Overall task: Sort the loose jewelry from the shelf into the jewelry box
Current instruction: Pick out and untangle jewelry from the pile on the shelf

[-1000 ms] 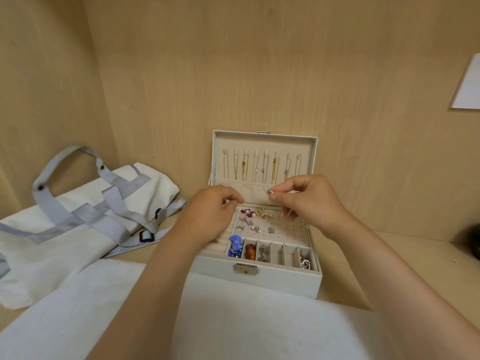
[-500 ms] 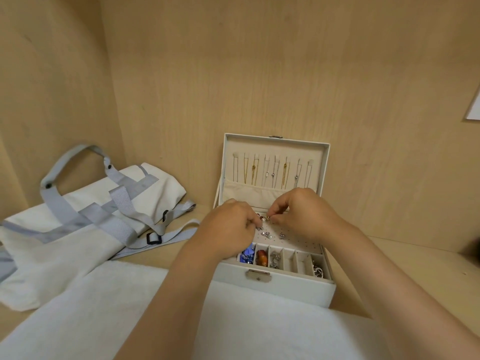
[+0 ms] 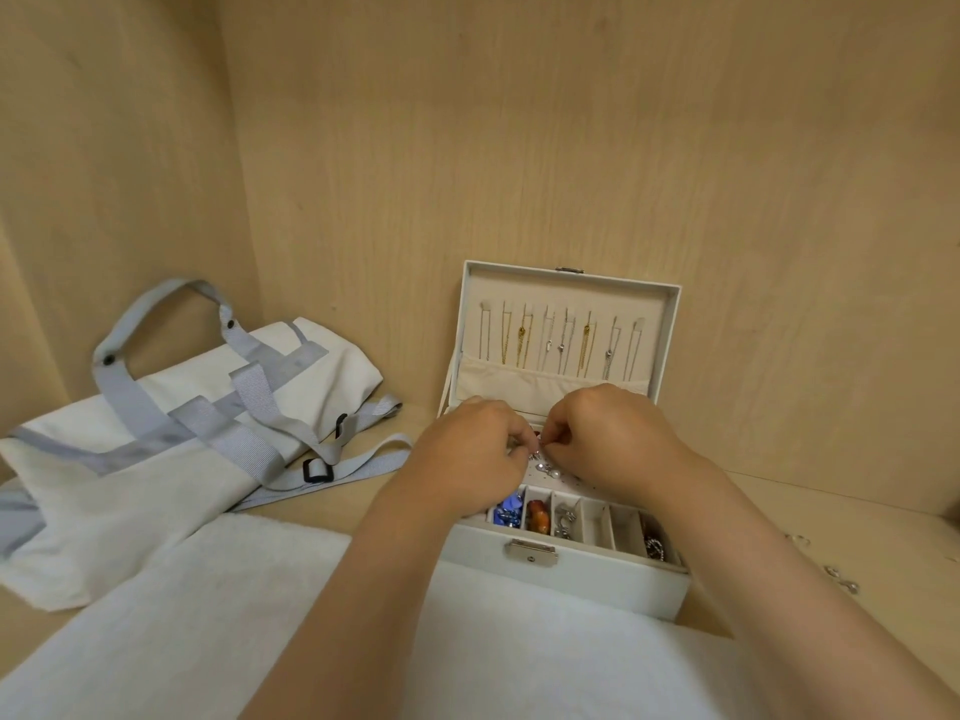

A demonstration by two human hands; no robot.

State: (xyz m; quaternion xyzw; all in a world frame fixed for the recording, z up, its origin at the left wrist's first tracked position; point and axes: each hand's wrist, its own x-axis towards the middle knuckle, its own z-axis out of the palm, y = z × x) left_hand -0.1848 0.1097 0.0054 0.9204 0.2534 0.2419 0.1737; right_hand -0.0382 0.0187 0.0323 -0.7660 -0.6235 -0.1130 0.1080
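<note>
A white jewelry box (image 3: 582,576) stands open on the wooden shelf, several necklaces (image 3: 563,343) hanging inside its raised lid. My left hand (image 3: 472,452) and my right hand (image 3: 605,439) meet over the earring panel, fingertips pinching a small earring (image 3: 537,445) between them. Pearl and silver studs (image 3: 550,471) show on the panel just below. The front slots hold a blue piece (image 3: 506,513), an amber piece (image 3: 537,516) and silver pieces (image 3: 563,519).
A white tote bag with grey straps (image 3: 171,433) lies at the left. A white towel (image 3: 208,626) covers the shelf front. A few small silver pieces (image 3: 836,574) lie loose on the shelf to the right of the box.
Both hands have come down from in front of the lid pocket onto the earring panel and closed together. The view has shifted, so the box sits further right.
</note>
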